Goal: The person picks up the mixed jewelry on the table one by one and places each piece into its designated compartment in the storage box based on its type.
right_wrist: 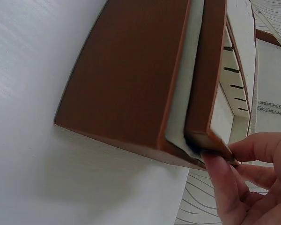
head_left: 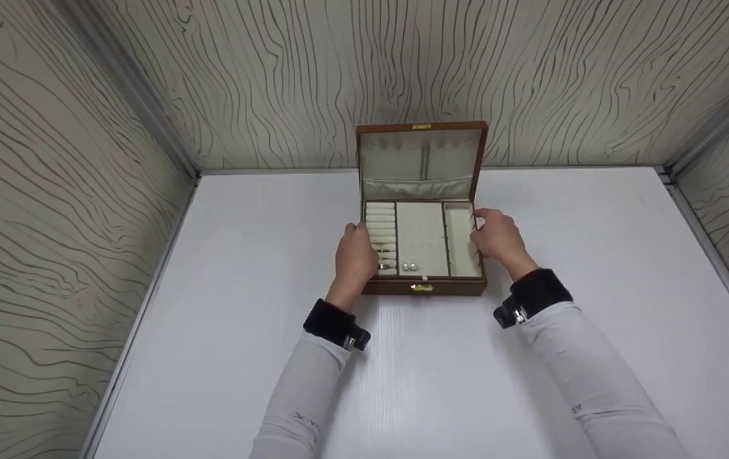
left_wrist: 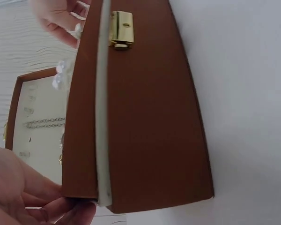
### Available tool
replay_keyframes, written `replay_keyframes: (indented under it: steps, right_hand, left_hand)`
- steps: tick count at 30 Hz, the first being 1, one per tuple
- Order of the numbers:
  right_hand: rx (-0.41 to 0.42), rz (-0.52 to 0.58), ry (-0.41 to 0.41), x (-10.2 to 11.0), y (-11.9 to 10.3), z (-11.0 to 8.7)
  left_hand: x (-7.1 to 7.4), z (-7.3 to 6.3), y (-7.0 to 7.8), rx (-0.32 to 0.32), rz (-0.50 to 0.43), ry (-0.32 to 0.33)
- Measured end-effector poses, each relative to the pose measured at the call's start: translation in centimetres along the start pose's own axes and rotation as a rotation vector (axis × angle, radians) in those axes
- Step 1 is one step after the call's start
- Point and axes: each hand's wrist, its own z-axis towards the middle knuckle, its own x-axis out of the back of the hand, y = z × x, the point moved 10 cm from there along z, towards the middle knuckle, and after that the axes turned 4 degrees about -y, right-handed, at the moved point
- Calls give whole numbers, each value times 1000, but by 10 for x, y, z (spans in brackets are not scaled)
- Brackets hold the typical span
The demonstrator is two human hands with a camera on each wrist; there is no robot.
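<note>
A brown jewelry box stands with its lid raised at the back. Its upper tray has ring rolls at left, a dotted earring panel in the middle and a narrow compartment at right. My left hand grips the tray's left side, its fingers curled under the edge in the left wrist view. On the right side, my right hand pinches the tray's edge between thumb and fingers. Both wrist views show the tray wall slightly above the box's cream inner rim. Pearl-like earrings sit on the panel.
A few rings sit in the front rolls. A chain hangs inside the lid. The box has a gold clasp in front and stands on a white table. Wood-patterned walls rise behind and beside the table.
</note>
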Motion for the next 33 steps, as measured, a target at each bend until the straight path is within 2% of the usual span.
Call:
replay_keyframes:
  steps: [3, 8, 11, 18, 23, 26, 33]
  right_hand:
    - [-5, -23, 9, 0, 0, 0]
    - [-25, -39, 5, -3, 2, 1]
    - [-31, -48, 6, -3, 3, 2]
    - [-41, -33, -27, -7, 6, 5]
    - [-1, -30, -35, -10, 8, 9]
    - [26, -24, -21, -10, 9, 10]
    - [68, -1, 6, -11, 10, 12]
  left_hand:
    - [0, -1, 5, -11, 83, 33]
    - [4, -3, 11, -34, 191, 129]
    - [5, -2, 15, -40, 236, 154]
    - [3, 2, 18, -34, 307, 115]
    - [6, 3, 20, -68, 339, 102]
    - [5, 4, 19, -78, 337, 92]
    - [1, 6, 11, -51, 320, 61]
